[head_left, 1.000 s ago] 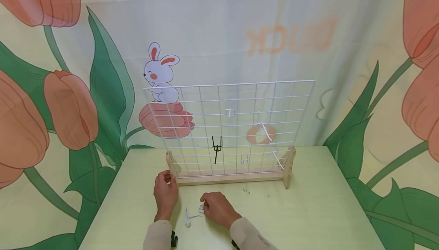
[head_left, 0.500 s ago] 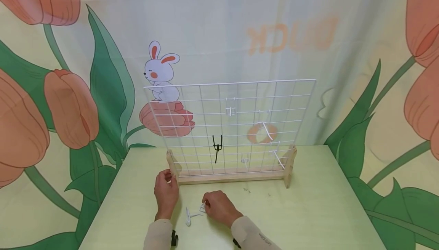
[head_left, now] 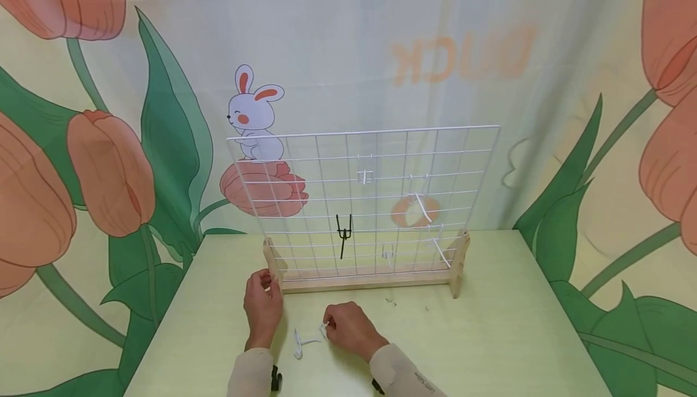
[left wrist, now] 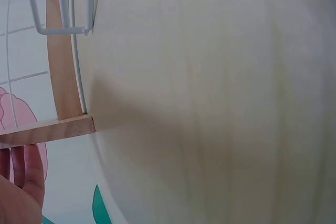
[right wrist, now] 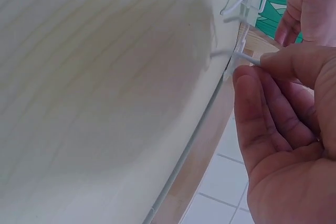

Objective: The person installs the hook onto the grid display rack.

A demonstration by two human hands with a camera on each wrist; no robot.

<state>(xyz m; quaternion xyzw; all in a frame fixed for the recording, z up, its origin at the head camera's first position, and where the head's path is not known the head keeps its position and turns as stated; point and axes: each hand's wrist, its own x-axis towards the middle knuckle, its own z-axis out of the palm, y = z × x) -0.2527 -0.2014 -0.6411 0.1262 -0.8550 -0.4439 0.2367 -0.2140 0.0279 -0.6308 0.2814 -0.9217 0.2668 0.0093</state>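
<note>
On the left of the pale green worktop (head_left: 490,336), the left hand (head_left: 263,307) rests with its fingers curled round the near end of the wooden foot (head_left: 270,262) that props up the white wire grid (head_left: 362,200); it sits where it did a second ago. Just right of that hand a loose white hook (head_left: 301,342) lies flat on the worktop, untouched and unmoved. Beside it, the right hand (head_left: 350,328) pinches a second small white hook (head_left: 323,330) between thumb and fingertips, low over the worktop; the wrist view shows the thumb and forefinger closed on its thin white stem. Compared with the earlier frames, this hand has drawn slightly nearer the person and a touch to the right, taking the hook with it. Behind the hands the grid stands upright in its wooden base (head_left: 366,282), carrying a black hook (head_left: 343,235) left of centre and several white hooks (head_left: 422,203) toward the right, all unchanged. A few small specks (head_left: 391,302) lie on the worktop just in front of the base.
</note>
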